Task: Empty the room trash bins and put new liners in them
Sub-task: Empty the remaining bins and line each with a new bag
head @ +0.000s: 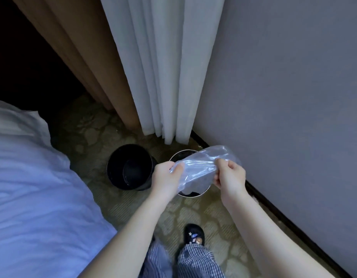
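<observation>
Two round bins stand on the carpet near the curtain. The left one is a black bin (131, 167) with a bare dark inside. The right one is a bin with a silver rim (195, 194), mostly hidden behind a clear plastic liner (201, 167). I hold that liner stretched above the right bin. My left hand (166, 176) pinches its left edge, with the thumb on top. My right hand (229, 175) pinches its right edge with curled fingers.
A bed with white bedding (33, 187) fills the left side. White sheer curtains (163, 67) and a tan drape (89, 57) hang behind the bins. A grey wall (284, 97) with dark skirting runs along the right. My shoe (194, 234) stands on the patterned carpet.
</observation>
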Available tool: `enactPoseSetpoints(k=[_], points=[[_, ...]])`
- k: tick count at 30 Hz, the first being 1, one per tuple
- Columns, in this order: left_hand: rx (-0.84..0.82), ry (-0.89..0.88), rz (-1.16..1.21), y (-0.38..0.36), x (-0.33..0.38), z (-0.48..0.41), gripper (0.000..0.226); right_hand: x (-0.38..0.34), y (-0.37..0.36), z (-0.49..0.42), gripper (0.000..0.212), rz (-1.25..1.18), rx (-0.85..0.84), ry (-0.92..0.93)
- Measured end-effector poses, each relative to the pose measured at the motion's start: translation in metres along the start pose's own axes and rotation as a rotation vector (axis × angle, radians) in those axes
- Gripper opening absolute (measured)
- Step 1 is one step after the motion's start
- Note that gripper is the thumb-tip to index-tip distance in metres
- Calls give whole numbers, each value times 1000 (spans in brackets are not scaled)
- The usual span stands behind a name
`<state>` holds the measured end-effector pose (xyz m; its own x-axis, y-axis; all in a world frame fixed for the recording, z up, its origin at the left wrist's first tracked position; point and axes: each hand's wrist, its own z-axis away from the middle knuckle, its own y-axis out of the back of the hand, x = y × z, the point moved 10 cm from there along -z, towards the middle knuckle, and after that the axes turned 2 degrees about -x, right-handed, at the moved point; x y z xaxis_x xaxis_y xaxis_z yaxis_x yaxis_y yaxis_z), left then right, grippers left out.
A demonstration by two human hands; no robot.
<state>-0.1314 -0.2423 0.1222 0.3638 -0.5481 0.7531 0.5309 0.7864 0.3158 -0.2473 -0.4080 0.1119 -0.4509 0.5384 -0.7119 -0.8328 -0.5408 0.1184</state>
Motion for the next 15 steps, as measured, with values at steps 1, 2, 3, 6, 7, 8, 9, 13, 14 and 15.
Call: enactPoseSetpoints(k=[1,2,3,6,7,8,9,13,14,15], points=[[-4,-5,-12,3,1,-8,29,1,-6,0,35,-44,3,-15],[-8,-6,-21,6,1,-15,30,1,-13,1,33,-83,3,-28],[-7,9,-26,10,0,-24,32,2,-21,2,32,-106,-2,-38],[-14,43,27,20,1,-46,39,-5,-43,7,31,-119,11,-16],[-31,37,37,22,4,-53,40,-10,-50,9,29,-126,17,6],[-55,30,29,26,9,-59,40,-15,-58,12,27,-147,22,30],[-94,16,10,27,13,-66,38,-20,-69,12,24,-170,25,60],[-236,-12,34,39,17,-89,26,-23,-122,17,19,-85,31,126],[-249,-17,53,41,17,-86,26,-25,-129,21,19,-34,21,149],[-257,-35,51,46,18,-88,27,-29,-139,24,18,27,17,193]])
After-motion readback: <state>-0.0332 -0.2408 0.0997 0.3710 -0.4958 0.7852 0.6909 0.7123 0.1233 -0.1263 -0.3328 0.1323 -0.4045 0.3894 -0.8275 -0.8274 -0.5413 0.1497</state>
